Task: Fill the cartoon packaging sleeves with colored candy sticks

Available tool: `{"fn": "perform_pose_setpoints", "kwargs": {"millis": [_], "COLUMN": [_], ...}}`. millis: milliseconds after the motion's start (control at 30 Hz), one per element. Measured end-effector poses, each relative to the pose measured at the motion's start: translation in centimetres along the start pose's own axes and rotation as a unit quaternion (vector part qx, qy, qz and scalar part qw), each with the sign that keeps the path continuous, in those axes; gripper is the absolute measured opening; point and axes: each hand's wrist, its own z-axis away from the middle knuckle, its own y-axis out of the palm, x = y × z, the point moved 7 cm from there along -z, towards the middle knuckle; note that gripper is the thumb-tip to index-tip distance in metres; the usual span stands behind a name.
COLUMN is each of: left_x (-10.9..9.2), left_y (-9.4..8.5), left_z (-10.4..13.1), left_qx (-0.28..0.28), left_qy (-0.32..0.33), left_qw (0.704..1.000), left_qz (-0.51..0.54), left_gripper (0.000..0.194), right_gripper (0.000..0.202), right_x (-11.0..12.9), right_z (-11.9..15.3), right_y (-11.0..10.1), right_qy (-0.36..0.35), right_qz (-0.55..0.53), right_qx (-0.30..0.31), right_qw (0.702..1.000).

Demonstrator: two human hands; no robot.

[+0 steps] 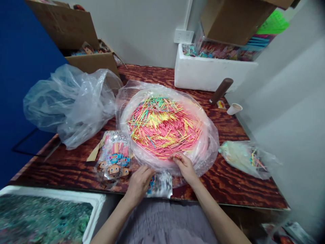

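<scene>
A large open clear plastic bag (212,135) lies on the table, heaped with thin candy sticks (175,128) in pink, yellow, green and some blue. My right hand (185,166) is at its near edge, fingers closed on a small bundle of sticks (177,156) whose ends show. My left hand (139,183) is closed on the left side of a small printed packet (162,185) at the table's front edge; its fingertips are partly hidden. To the left, a pile of similar packets (114,157) with pink and yellow sticks and a cartoon face lies flat.
Crumpled clear plastic (76,101) and a cardboard box (91,62) are at the left. A white foam box (203,73), a brown cylinder (220,91) and a paper cup (234,108) stand at the back right. A small bag of sticks (246,159) lies right. A foam bin (96,203) is lower left.
</scene>
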Motion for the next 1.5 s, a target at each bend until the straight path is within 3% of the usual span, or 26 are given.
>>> {"fn": "perform_pose_setpoints", "kwargs": {"millis": [100, 200, 267, 333, 400, 467, 600, 733, 900, 1133, 1267, 1367, 1500], "left_x": [0.0, 0.9, 2.2, 3.4, 4.1, 4.1, 2.9, 1.8, 2.5, 1.8, 2.3, 3.3, 3.8], "left_y": [-1.1, -2.8, -3.6, -4.1, -4.1, -4.3, -4.7, -3.8, -3.5, -3.3, -2.5, -2.7, -3.1], "left_z": [0.0, -0.4, -0.6, -0.8, -1.1, -1.7, -2.6, -3.3, -2.9, -2.9, -2.9, -2.9, -3.1], "left_qx": [-0.046, -0.102, -0.148, -0.197, -0.231, -0.245, -0.23, -0.15, -0.144, -0.107, -0.102, -0.149, -0.184], "left_qy": [-0.004, -0.085, -0.182, -0.266, -0.308, -0.312, -0.287, -0.263, -0.268, -0.257, -0.288, -0.306, -0.296], "left_qw": [0.998, 0.978, 0.938, 0.875, 0.818, 0.797, 0.833, 0.873, 0.869, 0.883, 0.853, 0.828, 0.819], "left_qz": [0.048, 0.16, 0.256, 0.353, 0.426, 0.456, 0.413, 0.384, 0.391, 0.377, 0.424, 0.446, 0.456], "left_gripper": [0.024, 0.022, 0.019, 0.018, 0.022, 0.025, 0.031, 0.028, 0.019, 0.033, 0.023, 0.028, 0.023], "right_gripper": [0.013, 0.013, 0.012, 0.012, 0.012, 0.012, 0.011, 0.011, 0.011, 0.013, 0.012, 0.012, 0.014], "right_x": [-0.1, -0.4, -0.7, -0.9, -1.0, -1.0, -1.1, -1.3, -1.4, -1.3, -1.3, -1.4, -1.6], "right_z": [0.0, 0.0, 0.0, 0.1, 0.1, 0.1, 0.1, 0.1, 0.1, 0.2, 0.2, 0.1, 0.1], "right_y": [0.0, 0.1, 0.1, 0.2, 0.2, 0.2, 0.2, 0.2, 0.1, 0.1, 0.1, 0.2, 0.2], "right_qy": [0.003, 0.008, 0.013, 0.018, 0.02, 0.017, 0.017, 0.022, 0.025, 0.023, 0.024, 0.023, 0.03], "right_qz": [-0.005, -0.01, -0.014, -0.02, -0.026, -0.03, -0.039, -0.047, -0.042, -0.041, -0.039, -0.041, -0.037], "right_qx": [-0.005, -0.011, -0.014, -0.017, -0.019, -0.021, -0.019, -0.02, -0.02, -0.025, -0.026, -0.026, -0.023], "right_qw": [1.0, 1.0, 1.0, 0.999, 0.999, 0.999, 0.999, 0.998, 0.999, 0.999, 0.999, 0.999, 0.999]}}
